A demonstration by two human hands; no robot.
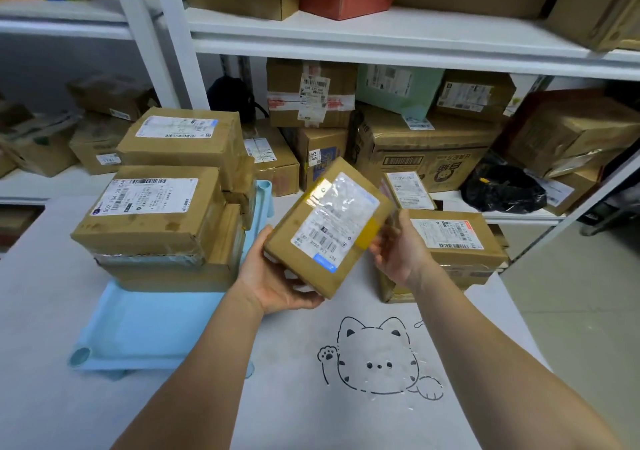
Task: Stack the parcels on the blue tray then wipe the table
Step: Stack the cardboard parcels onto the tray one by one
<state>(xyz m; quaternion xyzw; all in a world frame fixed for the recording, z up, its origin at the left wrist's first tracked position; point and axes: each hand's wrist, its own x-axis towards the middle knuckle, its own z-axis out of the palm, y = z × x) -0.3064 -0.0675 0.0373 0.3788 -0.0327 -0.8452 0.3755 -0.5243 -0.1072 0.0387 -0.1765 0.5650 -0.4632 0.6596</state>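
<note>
While both hands held it, a parcel (327,228) hung tilted at frame centre, above the table (294,397).
Left hand (277,276) cupped its lower corner, fingers curled under; right hand (398,245) gripped its right edge. Best levelled, then carried left and squared onto the stack (156,214) in the tray (138,325). The tray's near half lay bare; another parcel (450,242) sat just right.
</note>
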